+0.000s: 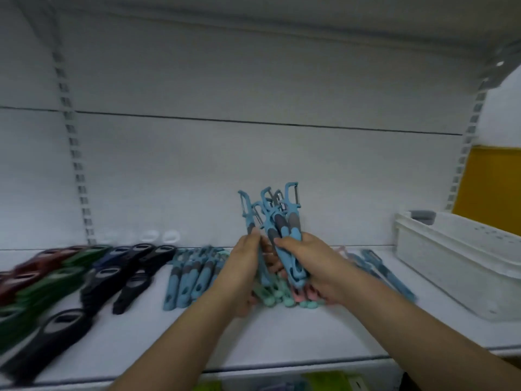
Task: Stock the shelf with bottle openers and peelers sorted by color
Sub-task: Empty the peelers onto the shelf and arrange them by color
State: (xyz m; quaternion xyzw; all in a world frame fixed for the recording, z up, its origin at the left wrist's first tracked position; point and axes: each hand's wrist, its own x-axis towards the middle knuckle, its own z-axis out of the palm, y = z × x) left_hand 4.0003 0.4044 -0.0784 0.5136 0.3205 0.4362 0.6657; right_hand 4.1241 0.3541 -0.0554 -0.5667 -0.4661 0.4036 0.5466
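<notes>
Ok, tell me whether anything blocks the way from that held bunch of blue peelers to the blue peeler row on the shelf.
Nothing visible does. Both hands, left hand and right hand, grip the bunch of blue peelers above the shelf. The blue peeler row lies just left of the left hand, with only open air between.

Matt blue plastic peelers [277,230] with grey grip inserts and shiny metal blades, matt black plastic bottle openers [132,280] toward the shelf's left edge, smooth white painted shelf [282,334], white perforated plastic basket [462,263] at its right edge
</notes>
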